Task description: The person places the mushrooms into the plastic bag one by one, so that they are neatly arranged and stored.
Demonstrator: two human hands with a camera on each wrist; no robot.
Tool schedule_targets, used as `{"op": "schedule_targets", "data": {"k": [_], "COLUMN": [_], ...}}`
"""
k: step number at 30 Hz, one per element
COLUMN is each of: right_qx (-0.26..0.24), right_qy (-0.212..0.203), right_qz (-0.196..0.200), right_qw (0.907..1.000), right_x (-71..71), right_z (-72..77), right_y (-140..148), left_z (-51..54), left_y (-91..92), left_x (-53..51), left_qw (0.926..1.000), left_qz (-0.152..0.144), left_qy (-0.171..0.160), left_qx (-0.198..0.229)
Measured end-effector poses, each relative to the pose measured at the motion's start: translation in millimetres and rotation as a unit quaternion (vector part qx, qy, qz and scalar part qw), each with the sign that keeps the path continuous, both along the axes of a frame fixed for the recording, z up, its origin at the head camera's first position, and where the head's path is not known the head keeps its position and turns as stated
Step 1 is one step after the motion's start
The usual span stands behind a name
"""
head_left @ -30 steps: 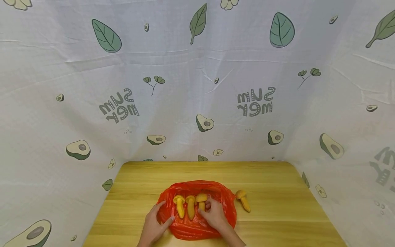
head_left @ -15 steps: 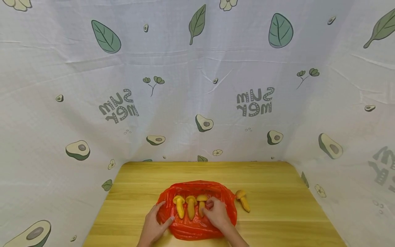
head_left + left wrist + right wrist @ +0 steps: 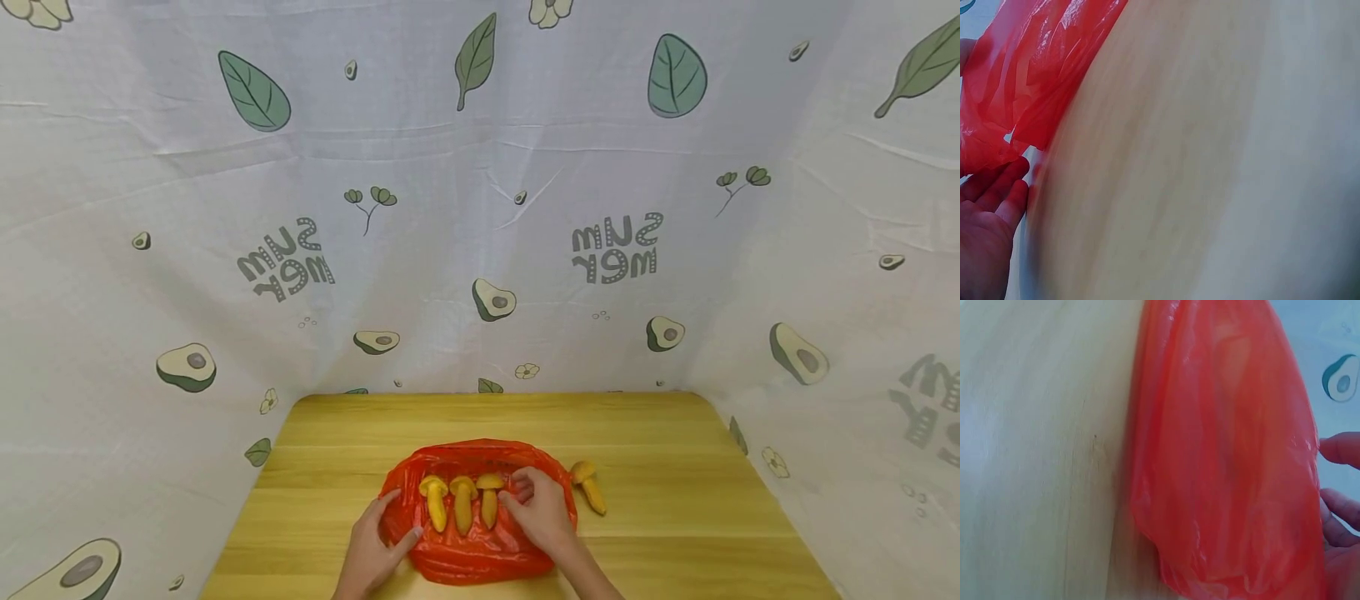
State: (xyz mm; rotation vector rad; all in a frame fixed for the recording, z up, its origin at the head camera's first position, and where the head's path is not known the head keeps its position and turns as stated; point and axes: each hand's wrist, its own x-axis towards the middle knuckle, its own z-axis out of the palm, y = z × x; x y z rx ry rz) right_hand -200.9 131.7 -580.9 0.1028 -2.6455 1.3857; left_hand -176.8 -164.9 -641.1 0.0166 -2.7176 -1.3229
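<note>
In the head view, a red plastic bag (image 3: 480, 567) lies with its mouth spread wide. Inside it, a yellow mushroom (image 3: 435, 504), a browner mushroom (image 3: 463, 506) and a third mushroom (image 3: 490, 502) lie side by side, caps away from me. My left hand (image 3: 372, 537) rests at the bag's left rim, thumb and fingers spread apart; the left wrist view shows its relaxed fingers (image 3: 1013, 203) by the red plastic. Over the bag's right part is my right hand (image 3: 542, 512), fingers loosely bent, just right of the third mushroom and holding nothing.
A further mushroom (image 3: 588, 487) lies on the wooden table (image 3: 675, 500), just outside the bag's right edge. Behind and on both sides hangs a white cloth (image 3: 420, 283) printed with leaves and avocados.
My right hand has let go of the third mushroom and drawn away to the right. That mushroom stays in the row. The left hand keeps its place at the bag's rim.
</note>
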Motion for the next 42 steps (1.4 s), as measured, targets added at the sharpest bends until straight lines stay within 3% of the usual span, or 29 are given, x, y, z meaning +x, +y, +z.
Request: {"op": "schedule_targets", "data": {"k": [9,32,42], "right_qx": [-0.007,0.017,0.002], "right_qy": [0.006,-0.013,0.037], "right_qz": [-0.004,-0.058,-0.060], "right_qw": [0.9999,0.9981,0.9975], "right_x": [2.6,-6.9,-8.9], "right_z": [11.4,12.1,2.6], "right_y": [16,70,84], "left_z": [0.0,-0.4,-1.4], "left_y": [-0.5,-1.1,-1.0], "left_x": [0.9,0.3,0.7], "left_qw": [1.0000,0.9993,0.9993], "left_qz": [-0.001,-0.004,-0.006], "left_qy": [0.007,0.031,0.032], "left_qx": [0.002,0.019,0.020]}}
